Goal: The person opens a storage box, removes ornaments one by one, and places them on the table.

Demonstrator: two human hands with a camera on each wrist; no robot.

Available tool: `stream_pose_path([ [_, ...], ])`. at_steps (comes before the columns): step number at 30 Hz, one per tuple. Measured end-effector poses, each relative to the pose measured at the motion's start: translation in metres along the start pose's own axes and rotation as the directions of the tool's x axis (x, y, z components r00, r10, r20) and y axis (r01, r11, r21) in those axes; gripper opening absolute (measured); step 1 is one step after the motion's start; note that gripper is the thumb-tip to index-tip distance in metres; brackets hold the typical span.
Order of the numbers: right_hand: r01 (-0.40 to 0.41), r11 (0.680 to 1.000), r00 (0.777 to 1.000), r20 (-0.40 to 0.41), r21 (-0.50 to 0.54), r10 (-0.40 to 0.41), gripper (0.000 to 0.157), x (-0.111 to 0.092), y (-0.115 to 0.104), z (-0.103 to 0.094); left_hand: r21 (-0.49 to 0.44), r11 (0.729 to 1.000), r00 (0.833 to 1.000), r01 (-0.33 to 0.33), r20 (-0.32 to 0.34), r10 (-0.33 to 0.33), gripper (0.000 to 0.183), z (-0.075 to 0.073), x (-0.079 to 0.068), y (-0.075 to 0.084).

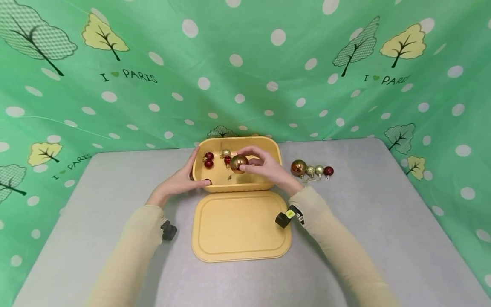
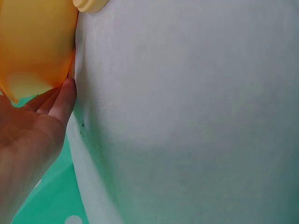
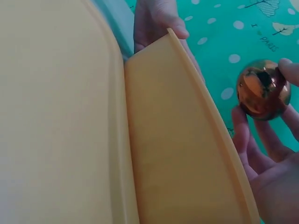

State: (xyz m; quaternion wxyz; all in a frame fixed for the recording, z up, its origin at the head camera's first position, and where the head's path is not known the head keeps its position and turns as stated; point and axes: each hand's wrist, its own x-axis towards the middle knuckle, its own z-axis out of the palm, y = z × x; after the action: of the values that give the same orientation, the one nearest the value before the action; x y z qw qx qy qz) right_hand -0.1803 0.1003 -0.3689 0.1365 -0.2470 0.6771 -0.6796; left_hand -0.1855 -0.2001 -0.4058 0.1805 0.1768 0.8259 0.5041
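Observation:
A yellow plastic box [image 1: 245, 187] stands near the back of the table. My left hand [image 1: 179, 181] grips its left end, thumb over the rim at the front corner and fingers along the outside wall. Above the box my right hand [image 1: 267, 167] holds a large shiny copper-gold bauble [image 1: 238, 164] between thumb and fingers; the right wrist view also shows this bauble [image 3: 264, 91], raised over the rim. Inside the box lie small dark red baubles [image 1: 209, 164] on the left and a small gold bauble [image 1: 226, 152] towards the back.
Directly in front of the box a yellow lid [image 1: 241, 226] lies flat on the grey table [image 1: 383, 238]. To the box's right sits a row: a large copper-gold bauble [image 1: 298, 167], two small gold baubles [image 1: 319, 170] and a dark red one [image 1: 328, 171]. A green curtain [image 1: 245, 76] hangs behind.

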Motion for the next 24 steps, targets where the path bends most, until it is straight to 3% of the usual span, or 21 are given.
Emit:
stream_pose_path([
  [5,0.011,0.996,0.999,-0.047,-0.086,-0.016,0.041,-0.011,-0.002,-0.009,-0.011,1.0,1.0,-0.005,-0.001,0.005,0.116,0.001,0.001,0.0],
  [24,-0.03,0.974,0.999,-0.037,-0.223,0.023,0.044,-0.051,-0.016,-0.048,0.006,1.0,1.0,-0.003,0.002,0.003,0.115,0.001,0.0,0.003],
])
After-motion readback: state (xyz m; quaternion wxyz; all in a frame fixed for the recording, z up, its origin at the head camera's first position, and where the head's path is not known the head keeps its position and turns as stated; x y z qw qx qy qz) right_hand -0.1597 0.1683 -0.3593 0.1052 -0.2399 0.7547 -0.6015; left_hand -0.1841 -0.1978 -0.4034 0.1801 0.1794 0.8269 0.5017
